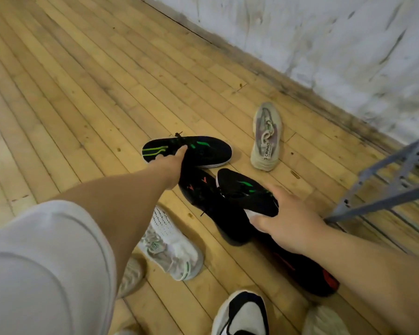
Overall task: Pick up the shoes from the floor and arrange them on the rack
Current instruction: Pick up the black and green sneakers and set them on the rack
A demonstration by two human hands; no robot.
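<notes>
The main risk is sitting in the right hand (293,221): it is pinching a green-striped black shoe (248,192) by the heel end only, thumb under the white sole edge and fingers over the collar, so the toe is hanging forward unsupported. If the wrist is swinging toward the rack (382,189) just beyond that hand, the shoe could be pivoting out of the pinch and dropping onto the red-marked black shoe (211,206) lying directly under it. The second risk is at the left hand (169,163). It is reaching far out with the arm nearly straight, fingers partly curled over the opening of the matching shoe (188,151), touching it. Whether the fingers are gripping it or only resting on it, I cannot tell. A lift from so long a reach, with a shallow hook on the collar, is likely to be letting the shoe tip or slip.

Both green-striped shoes are thus at the hands, one lifted, one on the floor (82,93). A grey shoe (266,139) is lying beyond and between the hands, near the wall. A white shoe (172,250) is lying under the left forearm, well short of that hand.
</notes>
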